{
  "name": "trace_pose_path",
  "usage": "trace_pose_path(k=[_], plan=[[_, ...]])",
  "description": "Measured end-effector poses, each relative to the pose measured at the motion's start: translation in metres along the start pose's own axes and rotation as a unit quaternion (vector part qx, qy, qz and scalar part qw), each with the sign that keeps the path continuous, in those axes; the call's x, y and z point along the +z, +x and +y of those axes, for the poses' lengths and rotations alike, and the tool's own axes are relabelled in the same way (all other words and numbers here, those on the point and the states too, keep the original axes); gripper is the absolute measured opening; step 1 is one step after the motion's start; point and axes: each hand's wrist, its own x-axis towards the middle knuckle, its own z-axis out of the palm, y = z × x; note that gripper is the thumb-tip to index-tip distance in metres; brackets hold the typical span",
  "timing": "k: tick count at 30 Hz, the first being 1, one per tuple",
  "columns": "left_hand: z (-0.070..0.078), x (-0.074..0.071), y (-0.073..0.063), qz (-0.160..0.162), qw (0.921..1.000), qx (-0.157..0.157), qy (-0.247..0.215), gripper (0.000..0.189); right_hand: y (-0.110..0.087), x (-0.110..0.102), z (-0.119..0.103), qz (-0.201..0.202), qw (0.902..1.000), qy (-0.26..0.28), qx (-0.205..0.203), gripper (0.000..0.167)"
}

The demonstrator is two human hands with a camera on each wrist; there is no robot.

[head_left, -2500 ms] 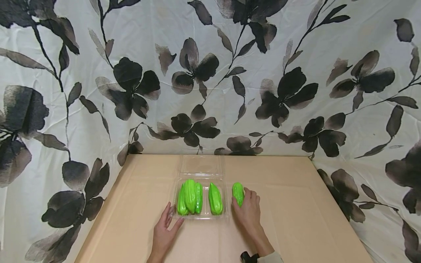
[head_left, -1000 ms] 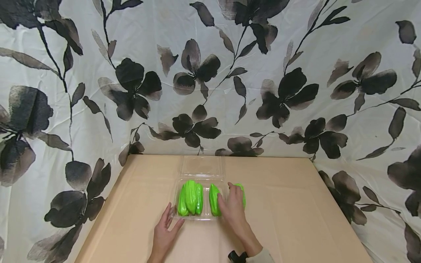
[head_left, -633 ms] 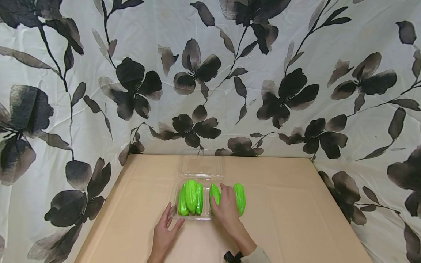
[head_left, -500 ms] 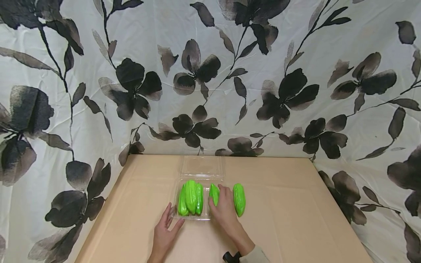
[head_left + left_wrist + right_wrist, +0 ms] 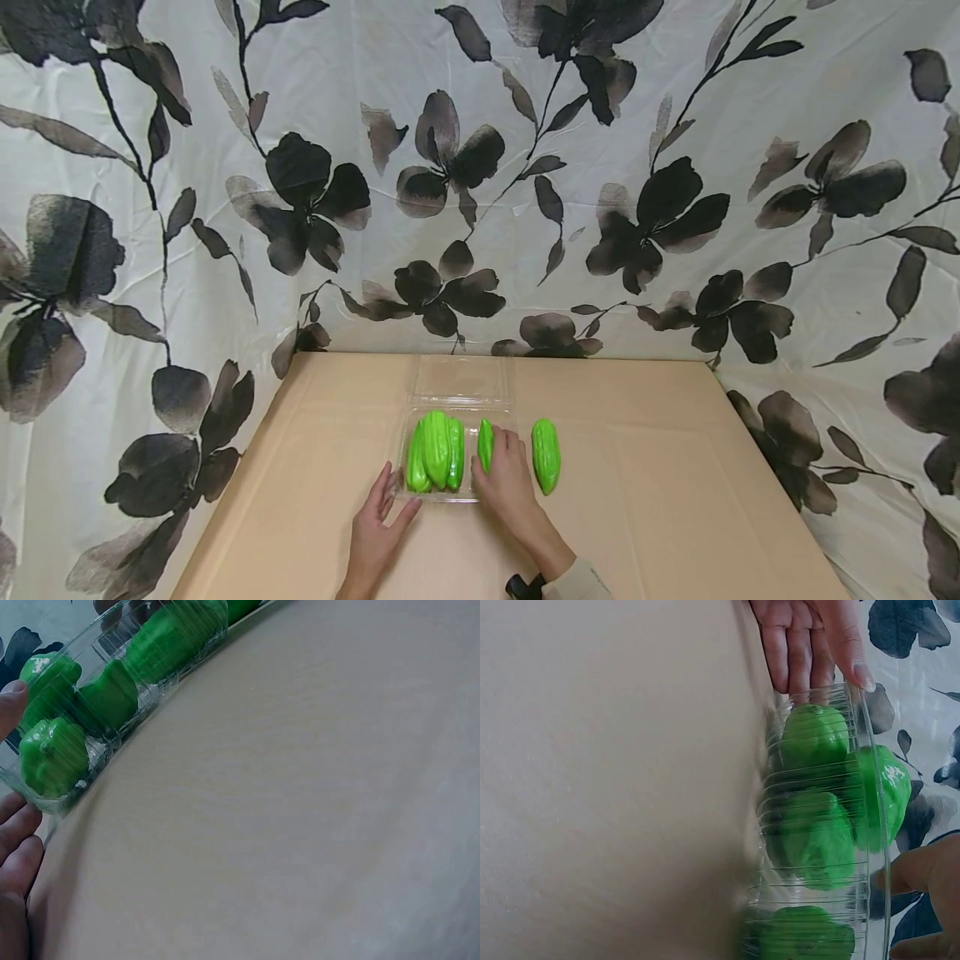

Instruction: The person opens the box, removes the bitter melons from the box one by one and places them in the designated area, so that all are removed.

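Observation:
A clear plastic clamshell container lies with its lid folded back away from me. On its left side several long, ridged green peppers are stacked; their lobed ends show through the wall in both wrist views. My left hand holds the container's front left corner, thumb at the front rim and fingers along the side. In the right half, my right hand grips one green pepper, thumb on its left and fingers over its right, covering much of it. Another green pepper lies outside, right of the container.
A tan tabletop carries everything. Behind and beside it hangs a white cloth with dark flowers. A black band is on the right wrist.
My right hand let go of the pepper right of the container, then moved left and over the one in the right half. My left hand stayed at the corner.

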Motion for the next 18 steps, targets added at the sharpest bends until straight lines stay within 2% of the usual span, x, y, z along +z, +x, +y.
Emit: trace_pose_path(k=[5, 8, 14, 18], plan=[[0.001, 0.001, 0.0, 0.004, 1.0, -0.006, -0.004, 0.079, -0.001, 0.002, 0.0, -0.003, 1.0, -0.004, -0.001, 0.055], [-0.007, 0.001, 0.001, 0.002, 1.0, 0.001, 0.001, 0.08, -0.001, 0.003, 0.0, -0.003, 0.9999, -0.009, -0.006, 0.055], [-0.009, -0.001, 0.001, 0.001, 0.9999, 0.014, 0.001, 0.081, 0.0, 0.005, -0.001, -0.015, 0.9997, -0.016, -0.005, 0.056], [-0.007, -0.003, 0.0, -0.004, 0.9999, 0.012, -0.003, 0.081, -0.001, 0.007, -0.001, -0.023, 0.9993, -0.027, -0.005, 0.051]])
